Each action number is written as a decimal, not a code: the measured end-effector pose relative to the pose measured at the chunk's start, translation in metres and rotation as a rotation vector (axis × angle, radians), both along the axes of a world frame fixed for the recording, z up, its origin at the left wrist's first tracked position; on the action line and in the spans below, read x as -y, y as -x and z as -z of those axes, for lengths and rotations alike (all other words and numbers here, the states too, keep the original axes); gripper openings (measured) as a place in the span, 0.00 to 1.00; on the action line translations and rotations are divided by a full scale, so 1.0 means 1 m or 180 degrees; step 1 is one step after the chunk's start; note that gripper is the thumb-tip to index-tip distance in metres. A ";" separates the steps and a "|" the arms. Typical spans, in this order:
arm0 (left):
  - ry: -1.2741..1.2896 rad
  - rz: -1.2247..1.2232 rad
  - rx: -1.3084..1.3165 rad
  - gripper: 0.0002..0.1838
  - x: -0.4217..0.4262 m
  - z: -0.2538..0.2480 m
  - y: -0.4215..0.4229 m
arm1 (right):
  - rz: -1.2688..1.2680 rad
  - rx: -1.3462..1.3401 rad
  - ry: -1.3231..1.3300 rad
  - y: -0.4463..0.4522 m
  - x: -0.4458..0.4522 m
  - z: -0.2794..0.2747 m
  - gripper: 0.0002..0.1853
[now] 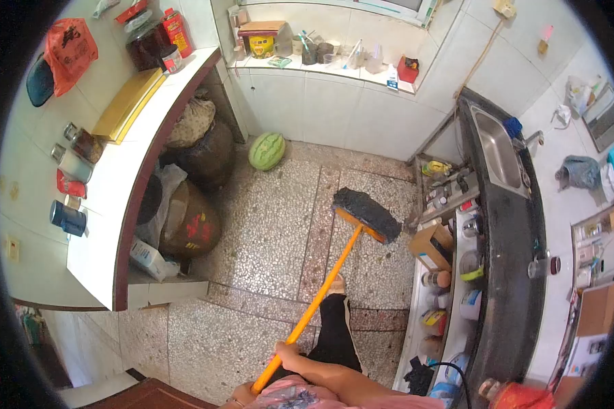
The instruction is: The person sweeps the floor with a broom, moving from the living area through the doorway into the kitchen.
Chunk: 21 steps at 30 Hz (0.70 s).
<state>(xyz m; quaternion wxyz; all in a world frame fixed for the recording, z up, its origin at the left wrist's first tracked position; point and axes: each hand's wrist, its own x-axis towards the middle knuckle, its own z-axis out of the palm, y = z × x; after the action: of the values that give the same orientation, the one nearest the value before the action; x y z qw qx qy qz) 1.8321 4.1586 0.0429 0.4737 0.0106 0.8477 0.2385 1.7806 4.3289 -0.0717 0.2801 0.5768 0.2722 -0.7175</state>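
Observation:
An orange-handled broom slants across the speckled floor, its dark bristle head resting on the floor near the shelves on the right. Partway along the handle, my right hand is wrapped round it. My left hand closes on the handle's near end at the bottom of the view, partly cut off by the frame edge. Below the broom head, one foot and a black trouser leg show beside the handle.
A watermelon lies on the floor by the back wall. Large jars stand under the left counter. On the right, open shelves with containers line the dark sink counter.

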 end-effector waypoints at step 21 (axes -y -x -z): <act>-0.1553 -0.1844 0.1999 0.12 -0.421 -0.006 0.202 | -0.0362 -0.0559 -0.0972 0.211 -0.406 -0.017 0.06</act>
<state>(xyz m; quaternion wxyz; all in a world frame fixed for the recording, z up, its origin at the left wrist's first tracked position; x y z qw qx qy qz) 1.6301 4.5799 0.0487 0.6043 -0.1875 0.5515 0.5437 1.5691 4.7353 -0.0546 0.2045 0.5314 0.4335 -0.6984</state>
